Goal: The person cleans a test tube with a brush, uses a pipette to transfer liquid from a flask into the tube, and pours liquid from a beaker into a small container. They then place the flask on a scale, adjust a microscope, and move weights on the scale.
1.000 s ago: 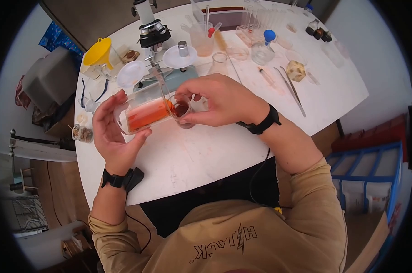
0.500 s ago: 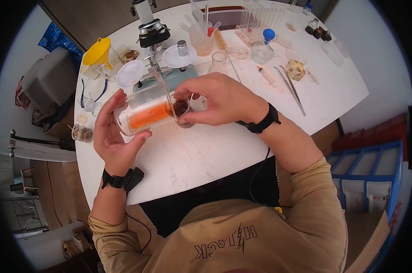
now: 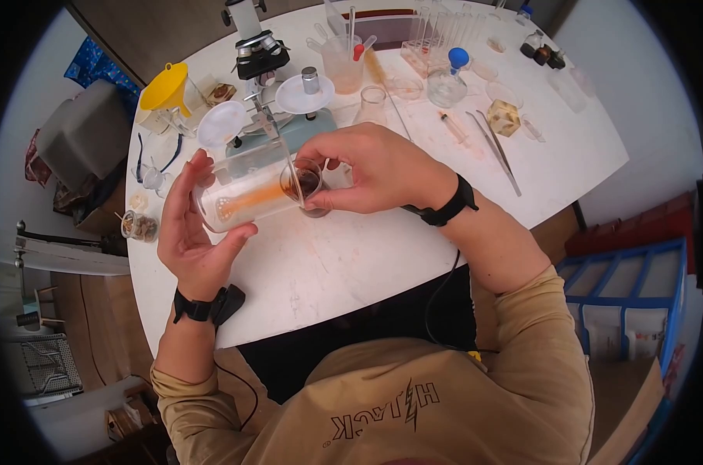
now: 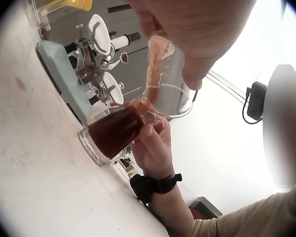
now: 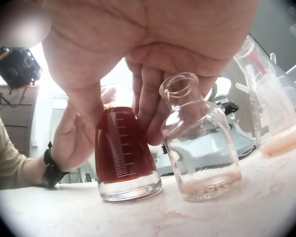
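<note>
My left hand (image 3: 192, 232) holds a tall clear glass beaker (image 3: 243, 174), tipped almost flat with its mouth toward the right. A thin streak of orange liquid (image 3: 254, 198) runs along its lower wall. That mouth overlaps the top of a tapered, graduated glass flask (image 5: 126, 148), which stands on the table. Dark red liquid (image 4: 116, 131) fills most of this flask above its thick clear base. Near the flask's top, the thumb and fingers of my right hand (image 3: 374, 170) grip it. Foam clings inside the beaker's bottom end in the left wrist view.
A clear glass bottle (image 5: 202, 153) stands close beside the flask. Behind the hands are a balance scale (image 3: 316, 128) and a microscope (image 3: 258, 58). Tweezers (image 3: 497, 155), a syringe (image 3: 454, 129) and a round flask with a blue bulb (image 3: 447, 89) lie or stand to the right.
The orange liquid in the beaker has shrunk from a broad pool to a thin streak. The beaker is tipped slightly further; the right hand has stayed in place on the flask.
</note>
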`<act>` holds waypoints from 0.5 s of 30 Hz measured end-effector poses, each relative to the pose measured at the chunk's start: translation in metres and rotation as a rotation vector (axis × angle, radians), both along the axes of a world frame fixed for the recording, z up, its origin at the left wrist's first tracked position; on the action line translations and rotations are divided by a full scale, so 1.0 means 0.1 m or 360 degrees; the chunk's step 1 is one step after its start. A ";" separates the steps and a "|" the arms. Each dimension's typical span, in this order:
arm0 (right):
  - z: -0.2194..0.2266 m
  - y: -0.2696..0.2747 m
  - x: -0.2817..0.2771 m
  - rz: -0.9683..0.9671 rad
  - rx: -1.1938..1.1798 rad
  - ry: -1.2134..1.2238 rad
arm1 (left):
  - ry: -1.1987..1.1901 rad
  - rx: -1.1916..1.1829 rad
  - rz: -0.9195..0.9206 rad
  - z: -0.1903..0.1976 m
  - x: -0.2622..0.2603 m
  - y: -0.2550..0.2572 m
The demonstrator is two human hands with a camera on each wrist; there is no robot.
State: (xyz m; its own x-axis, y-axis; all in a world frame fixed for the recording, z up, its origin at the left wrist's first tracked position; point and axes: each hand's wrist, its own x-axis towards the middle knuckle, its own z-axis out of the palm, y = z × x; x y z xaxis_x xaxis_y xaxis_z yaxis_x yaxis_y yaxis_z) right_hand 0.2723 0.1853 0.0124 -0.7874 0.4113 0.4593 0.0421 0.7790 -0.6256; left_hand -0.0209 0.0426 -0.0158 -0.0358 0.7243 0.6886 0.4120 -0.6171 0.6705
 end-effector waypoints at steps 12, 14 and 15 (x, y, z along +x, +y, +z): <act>-0.01 0.00 0.00 -0.0007 -0.0038 0.0001 | 0.0027 0.0023 0.0015 0.00 -0.01 0.00; 0.00 0.00 0.00 0.0004 -0.0038 -0.0020 | 0.0031 0.0025 0.0015 0.00 0.00 0.00; -0.01 0.01 0.00 0.0006 -0.0034 -0.0013 | 0.0024 0.0025 0.0015 0.00 0.00 0.00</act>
